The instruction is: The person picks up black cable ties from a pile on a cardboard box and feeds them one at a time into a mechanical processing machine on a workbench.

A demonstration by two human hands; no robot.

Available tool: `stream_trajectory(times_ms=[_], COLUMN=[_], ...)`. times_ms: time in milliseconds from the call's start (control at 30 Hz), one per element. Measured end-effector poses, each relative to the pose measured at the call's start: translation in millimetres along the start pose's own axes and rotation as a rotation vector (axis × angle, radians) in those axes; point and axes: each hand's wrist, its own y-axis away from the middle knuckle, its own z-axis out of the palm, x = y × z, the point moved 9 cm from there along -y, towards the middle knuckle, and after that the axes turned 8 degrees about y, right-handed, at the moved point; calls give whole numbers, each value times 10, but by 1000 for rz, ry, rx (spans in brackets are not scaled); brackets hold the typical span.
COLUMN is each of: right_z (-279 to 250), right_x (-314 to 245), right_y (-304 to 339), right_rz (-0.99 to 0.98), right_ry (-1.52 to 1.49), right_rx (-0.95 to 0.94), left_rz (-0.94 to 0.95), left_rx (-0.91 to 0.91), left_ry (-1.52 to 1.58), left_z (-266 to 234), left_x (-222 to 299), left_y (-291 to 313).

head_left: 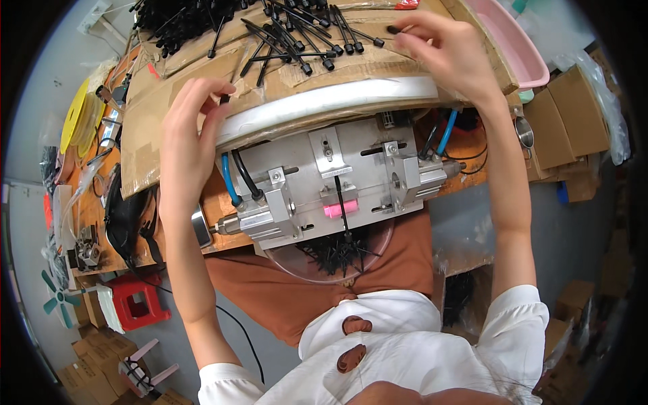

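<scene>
In the head view, the only one which I have, I see the left hand (pixel 189 135) at the near edge of the cardboard (pixel 145 148), its thumb and fingers closed on a thin dark part (pixel 225 98) mostly hidden by them. The right hand (pixel 451 57) is over the far right of the cardboard, and its fingertips pinch a small dark piece (pixel 393 30); I cannot tell its exact shape. Between both hands lie many loose black rods (pixel 299 46) with thicker heads, beside a dense dark pile (pixel 179 30). One black rod (pixel 341 202) stands in the metal fixture (pixel 317 162), crossing over a pink block (pixel 342 208). I judge that the work is in the middle of a repeating cycle: the pieces in the bowl are probably done, the one in the fixture is under way, and the many on the cardboard are left. As for containers, the clear bowl (pixel 283 262) under the fixture's front edge holds a tangle of black pieces (pixel 347 251), partly hidden. The pink basin (pixel 533 67) at upper right shows its wall and part of its inside, but I cannot tell all its content.
</scene>
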Motion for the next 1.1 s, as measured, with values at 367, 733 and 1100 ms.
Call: stream_trajectory(times_ms=[367,733,1100], right_z=[-268,-428,117], right_x=[-20,-314,-1110], right_y=[620,961,1717], right_rz=[238,190,9], right_ry=[-871,-985,-302], right_rx=[172,300,175], left_rz=[-61,-240,-195], left_rx=[11,-197,-278], left_ry=[-6,-208,-240], left_z=[728,1442,1271], left_x=[838,869,955], left_y=[1434,1588,1455])
